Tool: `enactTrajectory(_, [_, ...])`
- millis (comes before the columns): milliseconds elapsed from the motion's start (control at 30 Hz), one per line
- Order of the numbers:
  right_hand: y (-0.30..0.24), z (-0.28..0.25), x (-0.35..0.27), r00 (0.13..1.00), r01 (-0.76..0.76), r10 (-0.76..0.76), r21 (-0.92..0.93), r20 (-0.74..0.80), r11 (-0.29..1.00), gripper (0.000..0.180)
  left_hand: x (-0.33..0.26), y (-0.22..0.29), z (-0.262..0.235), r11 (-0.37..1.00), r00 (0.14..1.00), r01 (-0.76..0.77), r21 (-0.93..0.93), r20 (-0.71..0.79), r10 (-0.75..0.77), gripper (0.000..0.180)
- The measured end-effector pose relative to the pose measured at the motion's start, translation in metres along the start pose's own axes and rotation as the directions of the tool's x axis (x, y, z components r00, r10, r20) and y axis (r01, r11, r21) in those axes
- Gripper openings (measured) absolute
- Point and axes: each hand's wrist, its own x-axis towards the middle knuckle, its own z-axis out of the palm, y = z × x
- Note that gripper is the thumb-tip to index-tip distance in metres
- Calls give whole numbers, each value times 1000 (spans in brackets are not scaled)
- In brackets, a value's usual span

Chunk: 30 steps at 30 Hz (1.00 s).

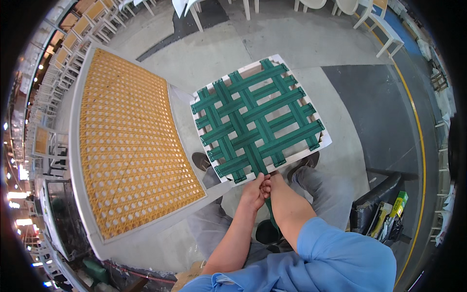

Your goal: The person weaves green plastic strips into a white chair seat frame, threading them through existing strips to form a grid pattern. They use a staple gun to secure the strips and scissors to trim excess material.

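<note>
1. Fingers: both hands meet at the near edge of the seat frame. The left hand [254,192] has its fingers curled shut around the green webbing strap [269,214]; the right hand [273,179] is mostly hidden behind the left, apparently closed on the same strap, though its fingertips cannot be made out.
2. Strap: the loose length runs from the hands back toward the person's body, down between the knees; its long axis lies near to far, in line with the frame's lengthwise bands. Both hands are on it, the right one nearer the frame.
3. Seat frame [294,160]: square, pale wood, directly ahead of the fingers and touching them at its near rail. It rests tilted across the person's lap, corner-on to the view.
4. Woven webbing [255,119]: green bands interlaced over and under across the frame, paired in both directions, with open gaps between.
5. Cane panel [134,141]: large, yellow open-weave in a white border, just beside the frame on the person's left.
6. Tool bag [384,209]: dark, on the floor to the right, well apart.
7. Surface and room: grey concrete floor [292,44] with a yellow line; white chairs [335,7] stand at the far side.
</note>
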Motion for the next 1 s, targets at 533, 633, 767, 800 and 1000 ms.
enactTrajectory(533, [-21, 8, 59, 994, 37, -31, 55, -108, 998, 47, 76, -13, -41, 826, 936, 288, -484, -40, -350, 26])
enactTrajectory(633, [-24, 0, 69, 993, 36, -28, 66, -116, 997, 47, 92, -13, -54, 804, 942, 278, -525, -14, -335, 26])
enactTrajectory(767, [-31, -15, 78, 990, 30, -16, 100, -142, 995, 47, 104, -12, -56, 745, 965, 235, -624, 54, -258, 38])
enactTrajectory(800, [-32, -17, 79, 989, 31, -15, 106, -147, 994, 47, 104, -12, -53, 754, 950, 132, -644, -134, -281, 41])
enactTrajectory(1000, [-44, -11, 89, 988, 19, -7, 80, -156, 997, 48, 102, 5, -27, 767, 995, -20, -641, -84, -44, 56])
